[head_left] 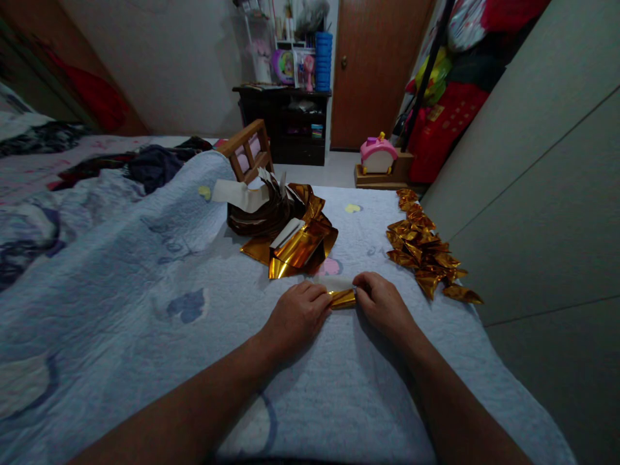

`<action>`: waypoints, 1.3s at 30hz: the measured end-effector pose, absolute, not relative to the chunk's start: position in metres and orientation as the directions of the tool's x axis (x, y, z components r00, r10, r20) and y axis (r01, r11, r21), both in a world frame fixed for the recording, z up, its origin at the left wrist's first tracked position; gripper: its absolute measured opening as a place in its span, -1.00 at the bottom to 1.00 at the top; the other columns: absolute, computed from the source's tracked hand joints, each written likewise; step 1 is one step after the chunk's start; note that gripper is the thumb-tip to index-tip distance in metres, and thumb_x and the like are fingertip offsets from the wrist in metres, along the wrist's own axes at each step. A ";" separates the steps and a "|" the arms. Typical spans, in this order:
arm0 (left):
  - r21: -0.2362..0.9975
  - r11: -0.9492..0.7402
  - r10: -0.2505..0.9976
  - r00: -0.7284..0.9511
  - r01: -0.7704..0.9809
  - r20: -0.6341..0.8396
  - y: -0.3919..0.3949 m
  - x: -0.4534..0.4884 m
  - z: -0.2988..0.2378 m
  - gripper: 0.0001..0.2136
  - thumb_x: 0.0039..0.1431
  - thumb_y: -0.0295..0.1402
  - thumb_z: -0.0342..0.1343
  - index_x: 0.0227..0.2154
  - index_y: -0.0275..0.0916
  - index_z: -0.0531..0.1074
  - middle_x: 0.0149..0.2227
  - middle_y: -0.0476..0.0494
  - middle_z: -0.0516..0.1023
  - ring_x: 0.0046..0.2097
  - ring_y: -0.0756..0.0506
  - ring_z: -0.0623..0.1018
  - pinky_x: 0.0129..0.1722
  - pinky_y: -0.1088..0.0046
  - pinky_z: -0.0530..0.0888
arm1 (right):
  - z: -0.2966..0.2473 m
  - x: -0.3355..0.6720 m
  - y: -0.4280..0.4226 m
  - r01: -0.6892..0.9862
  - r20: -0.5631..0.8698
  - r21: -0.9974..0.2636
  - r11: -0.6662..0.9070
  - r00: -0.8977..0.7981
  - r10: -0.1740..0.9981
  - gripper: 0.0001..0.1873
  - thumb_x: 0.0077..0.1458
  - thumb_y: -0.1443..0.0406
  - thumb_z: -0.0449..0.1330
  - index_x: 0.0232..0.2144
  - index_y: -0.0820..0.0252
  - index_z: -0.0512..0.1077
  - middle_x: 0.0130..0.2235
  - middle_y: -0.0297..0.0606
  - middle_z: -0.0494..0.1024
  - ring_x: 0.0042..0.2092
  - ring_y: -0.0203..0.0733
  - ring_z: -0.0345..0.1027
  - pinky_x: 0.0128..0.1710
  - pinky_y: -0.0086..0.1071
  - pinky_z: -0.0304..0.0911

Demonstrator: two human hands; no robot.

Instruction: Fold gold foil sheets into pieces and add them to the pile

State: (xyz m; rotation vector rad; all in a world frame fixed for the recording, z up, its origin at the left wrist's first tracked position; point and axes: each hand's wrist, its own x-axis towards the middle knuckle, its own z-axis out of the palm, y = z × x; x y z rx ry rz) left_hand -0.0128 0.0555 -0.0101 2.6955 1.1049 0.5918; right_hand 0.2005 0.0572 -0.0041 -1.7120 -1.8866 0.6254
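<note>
Between my hands lies a sheet of gold foil paper [343, 298], its near part folded or rolled into a narrow gold strip and its pale underside showing behind. My left hand [301, 309] grips the strip's left end, fingers pressed together over it. The right end is pinched by my right hand [380, 298], whose fingertips are partly hidden. Just beyond them, a heap of loose gold foil sheets [303, 242] leans against a thick dark-edged stack of paper [256, 216]. To the right, several folded gold foil pieces [421, 245] lie in a row along the edge.
A light blue patterned quilt [194, 361] covers the surface under my hands and rises on the left. Beyond it stand a wooden rail [249, 152], a black cabinet [285, 123] and a pink toy [378, 155]. A pale panel [542, 168] borders the right side.
</note>
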 end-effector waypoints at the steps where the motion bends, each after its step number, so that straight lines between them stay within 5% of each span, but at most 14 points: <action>1: 0.304 -0.712 0.702 0.647 0.633 0.298 0.055 -0.013 -0.010 -0.88 0.32 -0.44 0.10 -0.16 -0.29 0.51 -0.14 -0.21 0.59 -0.11 -0.20 0.51 -0.07 0.16 0.52 | -0.003 0.201 0.057 0.755 0.065 -0.648 0.096 -0.071 0.995 -0.82 0.10 0.43 0.07 -0.30 0.21 0.46 -0.26 -0.18 0.57 -0.21 -0.15 0.40 -0.17 -0.33 0.23; 14: 0.349 -0.696 0.717 0.636 0.628 0.285 0.056 -0.014 -0.007 -0.87 0.33 -0.42 0.08 -0.16 -0.29 0.51 -0.13 -0.23 0.57 -0.08 -0.19 0.50 -0.05 0.16 0.51 | -0.002 0.197 0.056 0.637 0.071 -0.767 0.082 -0.043 0.997 -0.86 0.11 0.36 0.05 -0.29 0.15 0.39 -0.34 -0.26 0.55 -0.32 -0.17 0.40 -0.27 -0.35 0.24; 39: 0.374 -0.680 0.731 0.624 0.631 0.275 0.057 -0.014 -0.009 -0.88 0.32 -0.41 0.08 -0.17 -0.25 0.50 -0.15 -0.20 0.55 -0.10 -0.18 0.50 -0.07 0.21 0.49 | -0.002 0.196 0.055 0.625 0.043 -0.772 0.118 -0.133 0.990 -0.79 0.01 0.41 0.03 -0.31 0.15 0.41 -0.36 -0.31 0.53 -0.33 -0.20 0.37 -0.26 -0.37 0.22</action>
